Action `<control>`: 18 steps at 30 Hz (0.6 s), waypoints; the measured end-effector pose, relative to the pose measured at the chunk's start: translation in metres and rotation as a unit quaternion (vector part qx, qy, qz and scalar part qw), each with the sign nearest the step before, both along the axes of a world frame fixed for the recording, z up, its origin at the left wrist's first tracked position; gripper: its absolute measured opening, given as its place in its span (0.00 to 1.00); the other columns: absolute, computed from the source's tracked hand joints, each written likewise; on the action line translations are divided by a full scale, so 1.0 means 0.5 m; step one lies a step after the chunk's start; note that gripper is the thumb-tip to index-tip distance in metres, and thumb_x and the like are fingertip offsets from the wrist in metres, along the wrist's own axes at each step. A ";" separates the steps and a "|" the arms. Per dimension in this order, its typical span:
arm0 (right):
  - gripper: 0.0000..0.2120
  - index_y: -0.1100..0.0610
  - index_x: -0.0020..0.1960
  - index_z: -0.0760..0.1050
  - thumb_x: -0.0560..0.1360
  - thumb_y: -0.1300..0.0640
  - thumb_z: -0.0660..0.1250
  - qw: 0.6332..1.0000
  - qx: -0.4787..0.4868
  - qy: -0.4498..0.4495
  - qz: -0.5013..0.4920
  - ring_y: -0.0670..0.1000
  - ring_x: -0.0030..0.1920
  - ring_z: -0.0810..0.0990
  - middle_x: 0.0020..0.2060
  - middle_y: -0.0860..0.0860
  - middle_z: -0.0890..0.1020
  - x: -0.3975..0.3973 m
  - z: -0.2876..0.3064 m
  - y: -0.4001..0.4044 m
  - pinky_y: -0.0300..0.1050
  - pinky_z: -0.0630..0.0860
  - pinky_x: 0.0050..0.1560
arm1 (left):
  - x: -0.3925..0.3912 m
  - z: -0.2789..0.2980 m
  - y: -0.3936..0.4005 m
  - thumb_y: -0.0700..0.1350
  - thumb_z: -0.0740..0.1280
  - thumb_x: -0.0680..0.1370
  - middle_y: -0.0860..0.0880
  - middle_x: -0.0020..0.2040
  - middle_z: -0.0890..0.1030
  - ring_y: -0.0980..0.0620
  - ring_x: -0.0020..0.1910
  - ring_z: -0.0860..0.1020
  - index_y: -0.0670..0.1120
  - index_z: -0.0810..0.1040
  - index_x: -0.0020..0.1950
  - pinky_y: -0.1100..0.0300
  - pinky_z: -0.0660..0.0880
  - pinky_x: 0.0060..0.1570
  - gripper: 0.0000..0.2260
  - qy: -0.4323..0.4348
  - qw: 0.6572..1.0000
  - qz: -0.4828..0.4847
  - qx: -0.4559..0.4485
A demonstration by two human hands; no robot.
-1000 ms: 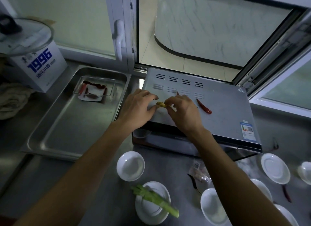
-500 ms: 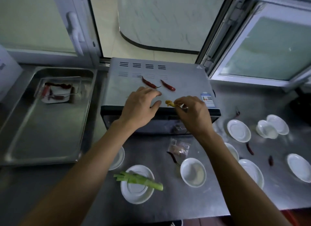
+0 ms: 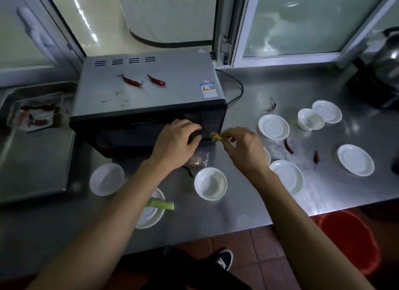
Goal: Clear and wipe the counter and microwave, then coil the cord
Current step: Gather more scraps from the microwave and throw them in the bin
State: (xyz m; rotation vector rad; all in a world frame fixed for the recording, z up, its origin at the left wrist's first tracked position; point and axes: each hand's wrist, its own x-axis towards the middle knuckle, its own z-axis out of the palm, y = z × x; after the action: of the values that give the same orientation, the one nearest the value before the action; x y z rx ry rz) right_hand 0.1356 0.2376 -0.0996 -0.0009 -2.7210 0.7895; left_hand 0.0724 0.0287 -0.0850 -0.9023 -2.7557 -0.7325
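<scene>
My right hand (image 3: 245, 148) pinches a small yellow scrap (image 3: 216, 136) between thumb and fingertips, held in the air just in front of the microwave (image 3: 149, 99). My left hand (image 3: 176, 146) hangs beside it, fingers curled and empty, in front of the dark door. On the microwave's grey top lie two dried red chillies (image 3: 132, 81), side by side, with pale crumbs (image 3: 117, 96) nearer the front edge. The black cord (image 3: 236, 88) loops from behind the microwave onto the steel counter (image 3: 254, 203), where white saucers (image 3: 273, 126) and more chillies are scattered.
</scene>
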 end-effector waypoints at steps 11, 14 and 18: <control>0.06 0.56 0.50 0.83 0.75 0.57 0.70 0.995 -0.071 -0.075 0.006 0.56 0.44 0.82 0.44 0.53 0.85 0.089 -0.106 0.056 0.54 0.80 0.42 | 0.091 -0.132 0.047 0.47 0.69 0.78 0.51 0.55 0.81 0.48 0.54 0.77 0.47 0.81 0.59 0.51 0.76 0.50 0.11 -0.096 0.993 0.038 -0.055; 0.07 0.55 0.50 0.83 0.76 0.54 0.69 0.992 -0.094 -0.087 0.001 0.56 0.45 0.81 0.45 0.53 0.85 0.087 -0.121 0.044 0.51 0.79 0.43 | 0.086 -0.166 0.040 0.47 0.68 0.78 0.52 0.53 0.81 0.48 0.53 0.77 0.49 0.81 0.57 0.51 0.76 0.48 0.09 -0.113 0.991 0.047 -0.061; 0.09 0.55 0.48 0.83 0.76 0.49 0.71 0.990 -0.102 -0.097 -0.014 0.56 0.44 0.81 0.43 0.53 0.85 0.069 -0.156 0.019 0.52 0.79 0.41 | 0.056 -0.212 0.024 0.46 0.69 0.78 0.52 0.55 0.80 0.50 0.52 0.77 0.50 0.80 0.59 0.52 0.77 0.49 0.10 -0.138 0.988 0.039 -0.056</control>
State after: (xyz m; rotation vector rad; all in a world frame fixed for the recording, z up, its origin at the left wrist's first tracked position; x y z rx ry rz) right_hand 0.1699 0.2470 -0.1775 -0.1684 -2.7972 1.1089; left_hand 0.1002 0.0406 -0.1908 -0.7580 -3.0828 -0.7481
